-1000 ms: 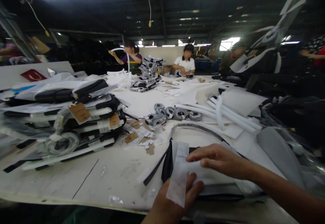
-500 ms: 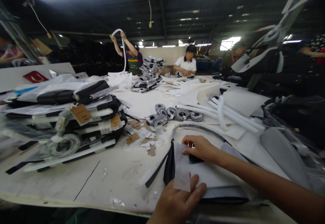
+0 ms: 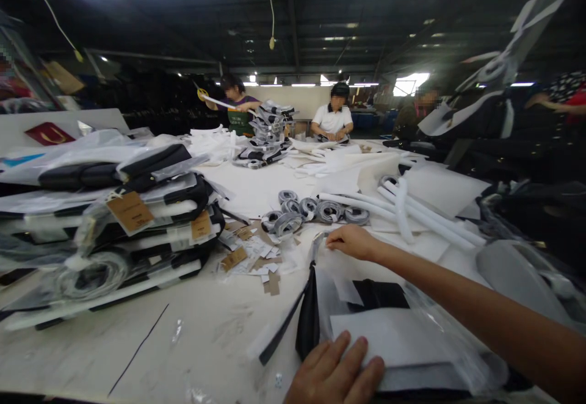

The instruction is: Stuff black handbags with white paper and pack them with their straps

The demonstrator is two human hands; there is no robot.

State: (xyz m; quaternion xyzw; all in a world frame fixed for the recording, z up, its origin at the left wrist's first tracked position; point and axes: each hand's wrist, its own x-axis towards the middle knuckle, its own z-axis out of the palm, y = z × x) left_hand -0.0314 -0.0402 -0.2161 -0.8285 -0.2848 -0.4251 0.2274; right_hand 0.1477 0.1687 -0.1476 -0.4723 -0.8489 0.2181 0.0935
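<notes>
My left hand (image 3: pixel 336 372) lies flat, fingers spread, on the near edge of a white sheet (image 3: pixel 394 338) that covers a black bag (image 3: pixel 379 297) inside a clear plastic sleeve (image 3: pixel 439 337). My right hand (image 3: pixel 350 242) reaches across to the sleeve's far top edge, fingers pinched together on the plastic there. A black strap (image 3: pixel 309 321) hangs from the bag's left side onto the table.
A stack of bagged black-and-white bags with brown tags (image 3: pixel 130 212) fills the left. Loose paper tags (image 3: pixel 251 254), grey tape rolls (image 3: pixel 315 209) and white foam tubes (image 3: pixel 412 209) lie ahead. Three people (image 3: pixel 336 117) work at the far end of the table (image 3: pixel 160 331).
My right hand slid away from me along the bag to its far edge, opening the white flap. My left hand dropped the folded white strip and flattened on the sheet.
</notes>
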